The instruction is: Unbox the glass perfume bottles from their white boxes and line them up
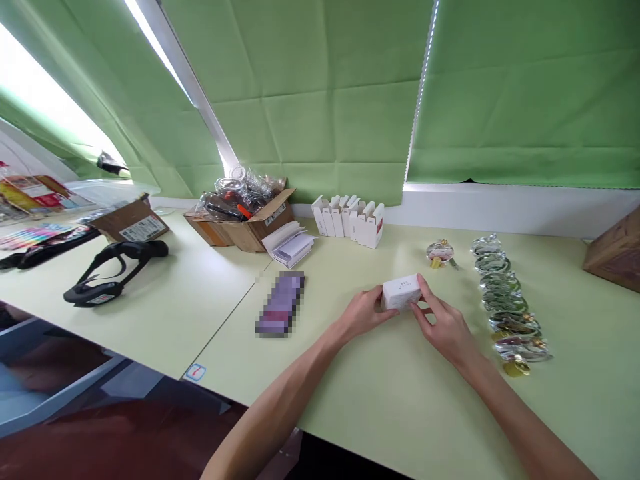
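Note:
Between my two hands is a small white box (pixel 401 292) with faint print on its upper face, held just over the pale green table (pixel 360 387). My left hand (pixel 367 312) grips its left end, thumb along the near lower edge. The fingers of my right hand (pixel 440 323) pinch its right end. Beyond my right hand lies a single clear bottle-like item with a gold cap (pixel 440 253). To the right, several clear, shiny packets with gold parts (pixel 505 293) form a row. Several upright white boxes (pixel 349 219) stand against the wall.
A cardboard box (pixel 240 227) full of plastic-wrapped items stands at the back. Folded white papers (pixel 290 245) lie beside it, with a blurred purple phone-shaped object (pixel 281 303) nearer. A black headset-like strap (pixel 113 273) sits left; a brown carton (pixel 617 250) stands far right.

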`<action>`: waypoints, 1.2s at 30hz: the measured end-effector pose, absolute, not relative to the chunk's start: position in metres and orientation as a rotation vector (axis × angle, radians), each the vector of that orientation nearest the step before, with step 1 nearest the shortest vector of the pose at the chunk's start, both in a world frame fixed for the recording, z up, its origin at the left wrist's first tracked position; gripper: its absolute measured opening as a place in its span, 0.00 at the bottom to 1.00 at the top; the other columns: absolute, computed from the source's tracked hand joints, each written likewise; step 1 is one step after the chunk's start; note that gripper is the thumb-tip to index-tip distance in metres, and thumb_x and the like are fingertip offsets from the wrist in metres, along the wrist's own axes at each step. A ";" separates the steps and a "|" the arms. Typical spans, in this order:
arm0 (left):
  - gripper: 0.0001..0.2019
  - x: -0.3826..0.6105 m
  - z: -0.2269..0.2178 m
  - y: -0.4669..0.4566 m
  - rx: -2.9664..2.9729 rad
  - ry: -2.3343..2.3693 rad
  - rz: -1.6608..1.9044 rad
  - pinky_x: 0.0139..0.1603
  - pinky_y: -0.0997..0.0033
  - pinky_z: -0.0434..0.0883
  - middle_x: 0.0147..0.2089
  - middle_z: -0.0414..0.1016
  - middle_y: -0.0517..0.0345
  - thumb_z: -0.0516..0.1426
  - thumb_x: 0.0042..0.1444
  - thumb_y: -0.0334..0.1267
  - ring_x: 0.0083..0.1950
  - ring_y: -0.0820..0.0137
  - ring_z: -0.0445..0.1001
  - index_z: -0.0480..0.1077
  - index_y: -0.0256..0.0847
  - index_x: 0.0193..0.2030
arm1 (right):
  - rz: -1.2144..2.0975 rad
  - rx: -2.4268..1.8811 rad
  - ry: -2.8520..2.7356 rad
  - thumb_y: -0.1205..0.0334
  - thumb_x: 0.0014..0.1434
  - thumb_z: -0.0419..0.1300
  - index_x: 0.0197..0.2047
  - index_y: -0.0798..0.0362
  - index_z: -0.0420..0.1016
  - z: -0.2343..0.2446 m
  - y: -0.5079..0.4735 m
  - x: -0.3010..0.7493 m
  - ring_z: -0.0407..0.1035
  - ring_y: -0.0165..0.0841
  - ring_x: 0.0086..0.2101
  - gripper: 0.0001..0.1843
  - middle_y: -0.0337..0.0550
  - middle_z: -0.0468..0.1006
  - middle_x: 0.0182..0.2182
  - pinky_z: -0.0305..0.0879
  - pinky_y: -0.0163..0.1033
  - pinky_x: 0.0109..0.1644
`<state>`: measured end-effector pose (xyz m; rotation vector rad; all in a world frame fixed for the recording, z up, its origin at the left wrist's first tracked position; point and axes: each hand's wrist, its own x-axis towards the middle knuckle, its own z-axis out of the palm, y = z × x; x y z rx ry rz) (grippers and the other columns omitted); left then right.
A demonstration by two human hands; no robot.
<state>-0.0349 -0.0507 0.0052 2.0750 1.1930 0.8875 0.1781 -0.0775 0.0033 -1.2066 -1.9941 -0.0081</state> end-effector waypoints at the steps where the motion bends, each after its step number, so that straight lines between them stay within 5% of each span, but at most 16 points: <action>1: 0.26 -0.035 0.006 -0.050 2.076 1.190 0.826 0.42 0.63 0.77 0.44 0.82 0.52 0.64 0.55 0.44 0.43 0.60 0.81 0.68 0.42 0.60 | 0.033 -1.240 -1.999 0.54 0.69 0.53 0.75 0.50 0.50 0.002 -0.078 0.178 0.79 0.38 0.28 0.34 0.49 0.84 0.41 0.77 0.43 0.31; 6: 0.17 -0.038 0.008 -0.049 2.139 1.091 0.704 0.39 0.65 0.76 0.43 0.82 0.53 0.61 0.57 0.46 0.41 0.59 0.81 0.74 0.42 0.51 | 0.306 -1.303 -1.986 0.48 0.67 0.55 0.77 0.49 0.37 0.000 -0.080 0.178 0.81 0.42 0.36 0.44 0.55 0.80 0.52 0.79 0.47 0.37; 10: 0.16 -0.036 0.005 -0.048 2.282 1.112 0.799 0.47 0.58 0.77 0.49 0.81 0.50 0.64 0.55 0.49 0.48 0.56 0.80 0.75 0.42 0.46 | 0.478 -1.333 -1.952 0.45 0.62 0.61 0.77 0.48 0.30 0.004 -0.083 0.173 0.77 0.47 0.50 0.53 0.59 0.70 0.63 0.77 0.51 0.46; 13: 0.13 -0.030 -0.001 -0.050 2.365 1.133 0.913 0.55 0.53 0.75 0.61 0.74 0.46 0.66 0.52 0.44 0.58 0.53 0.76 0.74 0.42 0.42 | 0.567 -1.322 -1.960 0.44 0.57 0.65 0.75 0.50 0.43 0.007 -0.086 0.164 0.72 0.49 0.56 0.52 0.58 0.70 0.63 0.75 0.52 0.50; 18: 0.09 -0.026 -0.005 -0.053 2.317 1.012 0.928 0.57 0.50 0.75 0.72 0.59 0.43 0.63 0.54 0.37 0.65 0.53 0.70 0.68 0.42 0.40 | 0.727 -1.320 -1.860 0.48 0.63 0.60 0.57 0.52 0.72 0.005 -0.085 0.160 0.78 0.43 0.37 0.23 0.48 0.83 0.40 0.76 0.47 0.41; 21: 0.20 -0.032 -0.002 -0.049 2.155 1.034 1.015 0.55 0.49 0.77 0.65 0.69 0.42 0.65 0.55 0.40 0.61 0.55 0.75 0.64 0.44 0.51 | 0.833 -1.295 -1.805 0.45 0.63 0.59 0.52 0.54 0.74 0.001 -0.079 0.172 0.77 0.43 0.40 0.23 0.49 0.83 0.41 0.75 0.48 0.45; 25: 0.35 -0.039 0.003 -0.041 2.046 1.044 1.027 0.60 0.52 0.74 0.59 0.75 0.46 0.67 0.53 0.40 0.61 0.57 0.75 0.59 0.46 0.65 | 1.024 -1.127 -1.746 0.47 0.65 0.57 0.59 0.55 0.68 -0.003 -0.069 0.185 0.73 0.43 0.53 0.26 0.53 0.79 0.53 0.71 0.48 0.55; 29: 0.25 -0.041 0.005 -0.036 1.924 0.992 0.904 0.58 0.56 0.75 0.58 0.77 0.49 0.64 0.56 0.44 0.58 0.57 0.77 0.68 0.43 0.60 | 1.088 -1.095 -1.761 0.47 0.67 0.54 0.61 0.53 0.66 -0.004 -0.066 0.184 0.72 0.41 0.53 0.25 0.52 0.77 0.55 0.70 0.47 0.56; 36: 0.22 -0.039 0.010 -0.034 1.846 1.167 0.856 0.49 0.62 0.76 0.48 0.81 0.52 0.63 0.55 0.44 0.45 0.63 0.79 0.70 0.42 0.56 | 0.707 -1.441 -1.917 0.48 0.68 0.51 0.57 0.50 0.70 0.003 -0.069 0.183 0.76 0.43 0.44 0.21 0.48 0.82 0.47 0.69 0.45 0.47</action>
